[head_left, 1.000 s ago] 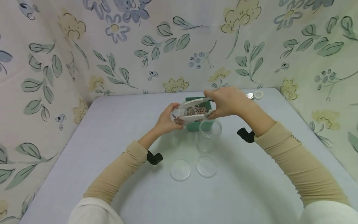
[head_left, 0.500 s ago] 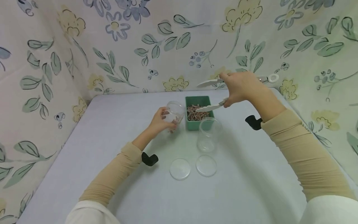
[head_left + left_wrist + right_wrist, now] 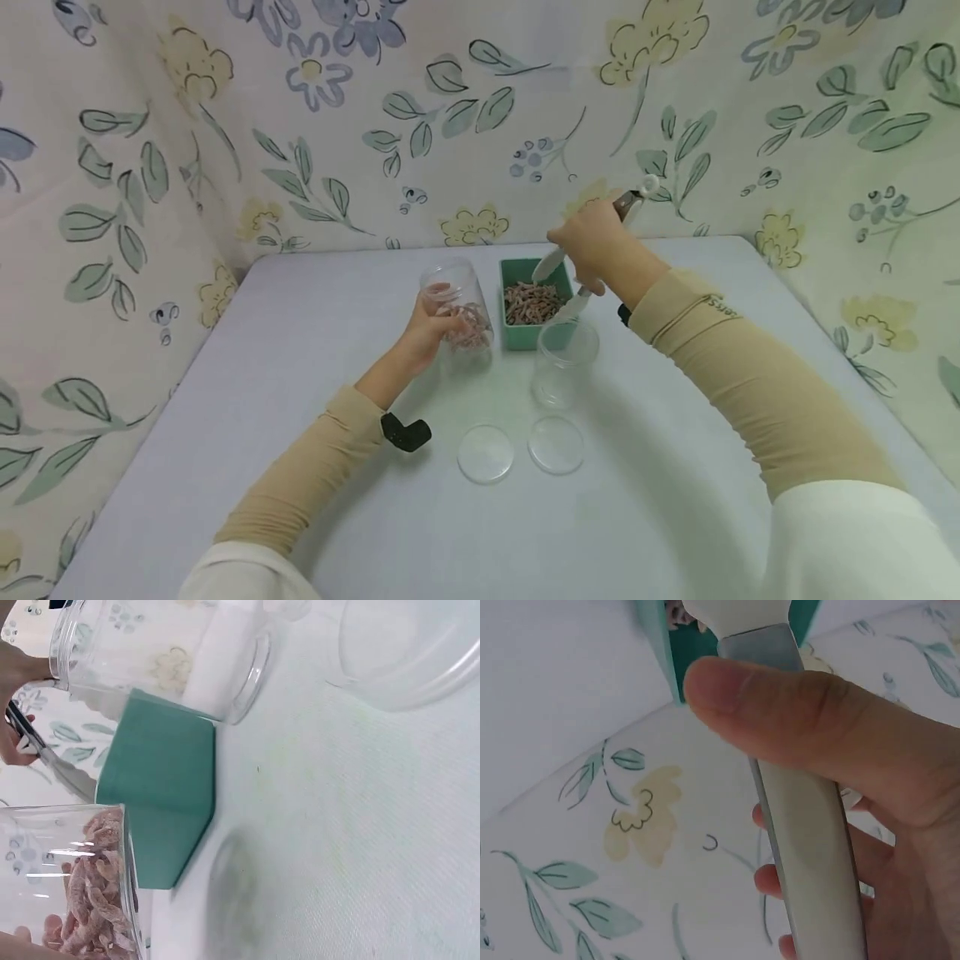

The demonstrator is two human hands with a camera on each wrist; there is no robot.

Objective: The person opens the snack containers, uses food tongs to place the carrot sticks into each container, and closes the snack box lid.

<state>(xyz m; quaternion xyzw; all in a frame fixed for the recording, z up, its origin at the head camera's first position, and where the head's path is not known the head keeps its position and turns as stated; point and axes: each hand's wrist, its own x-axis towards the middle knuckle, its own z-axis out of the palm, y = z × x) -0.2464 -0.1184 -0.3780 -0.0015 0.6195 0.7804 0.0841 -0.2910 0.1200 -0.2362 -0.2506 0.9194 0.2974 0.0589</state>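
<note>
My left hand (image 3: 429, 331) grips a clear jar (image 3: 471, 302), tilted slightly and raised off the table, left of a green box (image 3: 519, 337). Short pinkish-brown sticks (image 3: 97, 896) fill its lower part in the left wrist view. The green box holds more such sticks (image 3: 531, 303). My right hand (image 3: 598, 243) holds white-tipped tongs (image 3: 551, 263) pointing down at the box, thumb along the handle (image 3: 806, 840). The tongs' arms stand apart, one tip over the box, the other by its right side. A second clear jar (image 3: 564, 371) stands upright in front of the box.
Two clear round lids, a left lid (image 3: 486, 454) and a right lid (image 3: 556, 445), lie flat on the pale table (image 3: 645, 500) before the jars. A floral curtain (image 3: 420, 167) closes off the back and sides.
The tongs came out of the left jar's mouth, swung up and right, then down over the green box. My left hand drew the jar left and turned it more upright.
</note>
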